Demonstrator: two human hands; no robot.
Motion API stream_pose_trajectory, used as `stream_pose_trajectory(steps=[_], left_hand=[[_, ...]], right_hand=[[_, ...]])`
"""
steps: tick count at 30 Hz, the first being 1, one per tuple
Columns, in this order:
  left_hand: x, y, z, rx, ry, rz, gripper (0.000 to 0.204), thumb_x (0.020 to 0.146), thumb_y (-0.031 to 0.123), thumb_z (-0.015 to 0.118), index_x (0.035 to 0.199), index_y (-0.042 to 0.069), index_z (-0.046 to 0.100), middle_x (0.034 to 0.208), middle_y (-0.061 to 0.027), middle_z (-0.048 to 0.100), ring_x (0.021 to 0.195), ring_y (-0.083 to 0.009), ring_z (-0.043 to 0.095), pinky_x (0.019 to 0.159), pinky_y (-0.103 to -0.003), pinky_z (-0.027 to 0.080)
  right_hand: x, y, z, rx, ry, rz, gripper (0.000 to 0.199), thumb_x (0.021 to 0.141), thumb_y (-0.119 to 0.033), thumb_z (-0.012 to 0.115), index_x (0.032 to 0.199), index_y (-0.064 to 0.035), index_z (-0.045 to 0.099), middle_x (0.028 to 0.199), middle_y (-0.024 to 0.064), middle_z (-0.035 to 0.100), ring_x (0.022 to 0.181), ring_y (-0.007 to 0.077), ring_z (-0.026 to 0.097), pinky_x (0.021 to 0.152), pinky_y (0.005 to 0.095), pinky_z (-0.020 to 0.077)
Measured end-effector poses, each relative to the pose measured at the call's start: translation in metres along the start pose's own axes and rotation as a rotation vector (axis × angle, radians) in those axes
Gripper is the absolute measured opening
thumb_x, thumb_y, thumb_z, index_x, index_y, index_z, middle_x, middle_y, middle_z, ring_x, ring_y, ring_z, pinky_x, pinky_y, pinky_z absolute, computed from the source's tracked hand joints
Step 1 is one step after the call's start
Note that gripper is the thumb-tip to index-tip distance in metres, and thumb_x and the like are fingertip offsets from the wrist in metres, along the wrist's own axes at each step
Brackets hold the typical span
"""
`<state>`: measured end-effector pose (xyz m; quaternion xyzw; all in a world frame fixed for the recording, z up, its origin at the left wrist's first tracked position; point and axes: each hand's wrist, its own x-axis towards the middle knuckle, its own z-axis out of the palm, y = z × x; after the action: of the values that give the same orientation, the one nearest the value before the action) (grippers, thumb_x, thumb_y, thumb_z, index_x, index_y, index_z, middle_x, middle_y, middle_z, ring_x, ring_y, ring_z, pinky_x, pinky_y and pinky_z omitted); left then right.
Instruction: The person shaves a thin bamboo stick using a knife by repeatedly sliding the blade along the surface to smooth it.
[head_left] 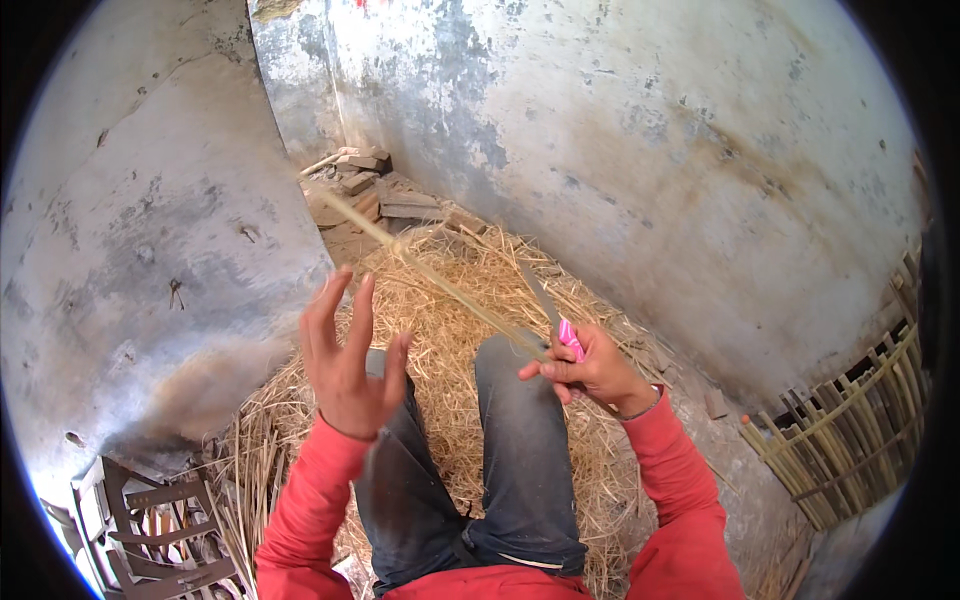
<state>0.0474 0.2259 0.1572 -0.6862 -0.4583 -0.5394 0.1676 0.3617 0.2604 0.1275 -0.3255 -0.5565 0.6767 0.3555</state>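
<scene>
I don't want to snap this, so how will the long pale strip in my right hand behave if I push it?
Probably fairly stiff: the pale strip extends nearly straight from your right hand, with your open left hand off it. Likely light, since it looks slender. Its length may let the far end swing.

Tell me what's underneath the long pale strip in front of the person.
Beneath the strip, loose straw shows, with the right knee near its lower end. Whatever lies directly behind the strip, or deeper under the straw, is covered.
</scene>
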Motion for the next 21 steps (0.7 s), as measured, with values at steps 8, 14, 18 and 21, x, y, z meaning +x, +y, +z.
stream_pose_trajectory(steps=[8,14,18,21], left_hand=[[0.009,-0.075,-0.001,0.174,-0.516,0.387,0.069,0.08,0.031,0.084,0.144,0.016,0.063,0.14,-0.0084,0.064,0.135,-0.0306,0.056,0.12,-0.055,0.033],[-0.009,-0.086,-0.005,0.176,-0.883,0.161,0.064,0.086,0.024,0.079,0.147,0.016,0.06,0.094,-0.0087,0.074,0.081,-0.0294,0.072,0.072,-0.04,0.056],[-0.029,-0.075,-0.013,0.082,-0.687,-0.044,0.053,0.091,0.007,0.067,0.143,0.016,0.063,0.089,-0.0089,0.072,0.072,-0.0332,0.069,0.061,-0.045,0.053],[-0.045,-0.055,-0.015,0.0,-0.632,-0.082,0.058,0.086,0.0,0.063,0.141,0.017,0.064,0.092,-0.0095,0.073,0.074,-0.0342,0.069,0.062,-0.045,0.054]], right_hand=[[0.004,0.006,-0.042,-0.067,-0.31,0.161,0.029,0.093,-0.001,0.076,0.081,-0.0067,0.05,0.103,0.0288,0.075,0.062,0.0138,0.069,0.051,0.0276,0.0509],[0.014,-0.018,-0.043,-0.661,0.109,-0.117,0.017,0.098,-0.015,0.071,0.09,-0.0041,0.061,0.093,0.015,0.075,0.061,0.0142,0.065,0.056,0.0309,0.0506],[-0.001,-0.049,-0.017,-0.974,0.778,-0.548,0.028,0.101,-0.032,0.069,0.096,-0.0046,0.067,0.067,0.0095,0.066,0.053,0.0213,0.059,0.054,0.0384,0.0449],[-0.008,-0.033,0.018,-0.776,0.534,-0.412,0.029,0.1,-0.032,0.069,0.093,-0.0041,0.067,0.06,0.0124,0.06,0.049,0.0291,0.056,0.052,0.0419,0.0433]])
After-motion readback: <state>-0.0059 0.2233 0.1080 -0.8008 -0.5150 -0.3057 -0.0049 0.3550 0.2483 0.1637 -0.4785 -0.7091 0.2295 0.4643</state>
